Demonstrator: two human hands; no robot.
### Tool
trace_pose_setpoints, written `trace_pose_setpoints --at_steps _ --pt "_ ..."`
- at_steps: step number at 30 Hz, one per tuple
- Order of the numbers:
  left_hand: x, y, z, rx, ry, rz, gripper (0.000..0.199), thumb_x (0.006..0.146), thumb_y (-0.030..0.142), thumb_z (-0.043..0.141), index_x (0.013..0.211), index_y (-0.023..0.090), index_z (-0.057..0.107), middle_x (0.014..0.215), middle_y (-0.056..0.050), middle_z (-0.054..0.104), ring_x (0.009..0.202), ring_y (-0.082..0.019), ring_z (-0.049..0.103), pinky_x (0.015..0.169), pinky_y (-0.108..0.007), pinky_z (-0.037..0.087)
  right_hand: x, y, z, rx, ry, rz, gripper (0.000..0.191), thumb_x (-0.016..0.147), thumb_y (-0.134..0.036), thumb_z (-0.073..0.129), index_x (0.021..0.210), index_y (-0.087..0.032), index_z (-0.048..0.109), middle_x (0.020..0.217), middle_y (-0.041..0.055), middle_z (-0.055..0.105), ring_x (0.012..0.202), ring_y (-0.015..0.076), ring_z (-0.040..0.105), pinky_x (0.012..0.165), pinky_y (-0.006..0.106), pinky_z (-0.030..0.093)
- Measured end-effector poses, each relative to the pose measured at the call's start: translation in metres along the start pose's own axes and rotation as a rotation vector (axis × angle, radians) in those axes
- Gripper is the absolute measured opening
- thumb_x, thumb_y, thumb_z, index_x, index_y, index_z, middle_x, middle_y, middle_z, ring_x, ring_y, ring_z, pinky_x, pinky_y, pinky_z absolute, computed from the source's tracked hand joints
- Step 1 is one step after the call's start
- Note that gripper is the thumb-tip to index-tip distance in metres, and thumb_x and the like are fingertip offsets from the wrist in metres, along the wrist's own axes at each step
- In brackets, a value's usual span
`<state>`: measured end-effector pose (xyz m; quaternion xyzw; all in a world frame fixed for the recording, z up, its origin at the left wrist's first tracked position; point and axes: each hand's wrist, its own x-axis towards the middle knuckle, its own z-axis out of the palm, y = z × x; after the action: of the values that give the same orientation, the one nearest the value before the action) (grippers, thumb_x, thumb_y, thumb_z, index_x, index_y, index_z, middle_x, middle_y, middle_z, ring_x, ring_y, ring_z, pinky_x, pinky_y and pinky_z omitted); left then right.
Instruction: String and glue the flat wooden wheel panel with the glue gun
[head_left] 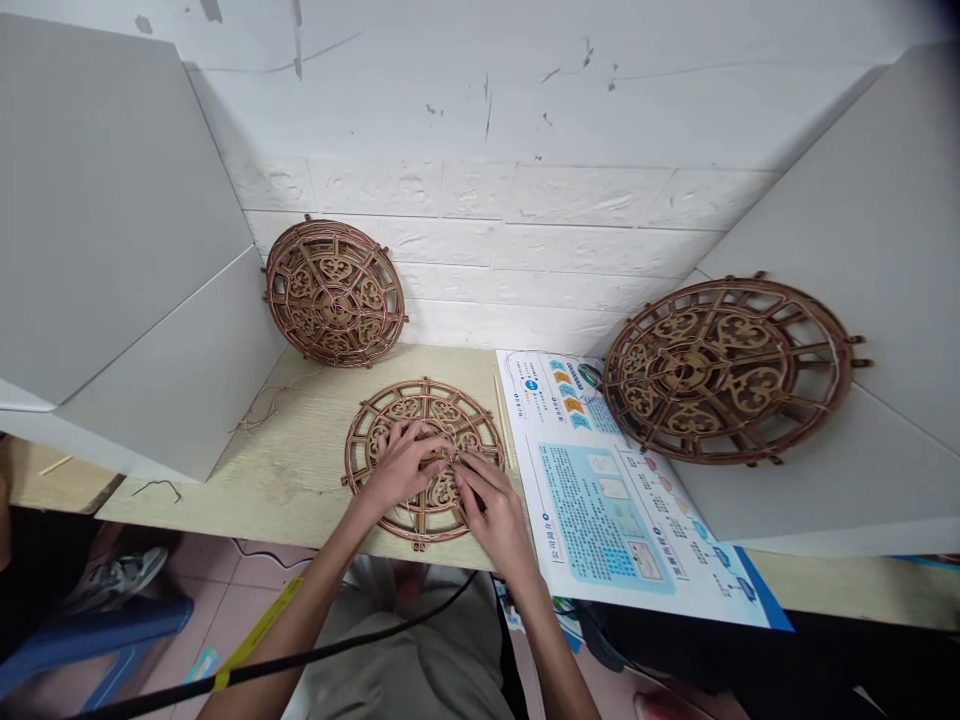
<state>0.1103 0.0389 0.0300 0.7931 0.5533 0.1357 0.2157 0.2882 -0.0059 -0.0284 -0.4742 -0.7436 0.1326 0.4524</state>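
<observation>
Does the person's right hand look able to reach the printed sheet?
Probably yes: the right hand sits just beside the printed sheet, with nothing between them, though it is now on the wooden fretwork disc.

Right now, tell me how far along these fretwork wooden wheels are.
Done: the far wheel looks fully wound with reddish strands. In hand: the left hand and right hand work at the centre of the wheel lying flat. Remaining: loose cord lies beside it; the large right wheel looks less densely wound, though that is hard to tell.
</observation>
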Motion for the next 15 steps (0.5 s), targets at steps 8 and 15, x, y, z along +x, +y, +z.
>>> trace_pose_setpoints --at_steps 8,15 --pt "-0.0031 0.0029 0.0030 0.016 0.028 -0.008 0.019 0.095 0.029 0.060 0.109 0.032 0.073 0.129 -0.004 0.058 0.124 -0.031 0.045 0.102 -0.048 0.036 0.0004 0.0023 -0.0006 -0.025 -0.011 -0.029 0.030 0.101 -0.020 0.050 0.119 -0.021 0.074 0.126 0.0112 0.071 0.122 0.0280 0.064 0.102 0.049 0.054" --pt "-0.0022 -0.0008 0.0069 -0.013 0.035 -0.026 0.022 0.093 0.032 0.064 0.115 0.031 0.069 0.130 -0.004 0.059 0.128 -0.031 0.043 0.103 -0.049 0.035 -0.0001 0.0029 -0.0004 -0.038 -0.002 -0.038 0.028 0.101 -0.019 0.050 0.114 -0.020 0.075 0.124 0.0115 0.072 0.121 0.0277 0.065 0.102 0.048 0.055"
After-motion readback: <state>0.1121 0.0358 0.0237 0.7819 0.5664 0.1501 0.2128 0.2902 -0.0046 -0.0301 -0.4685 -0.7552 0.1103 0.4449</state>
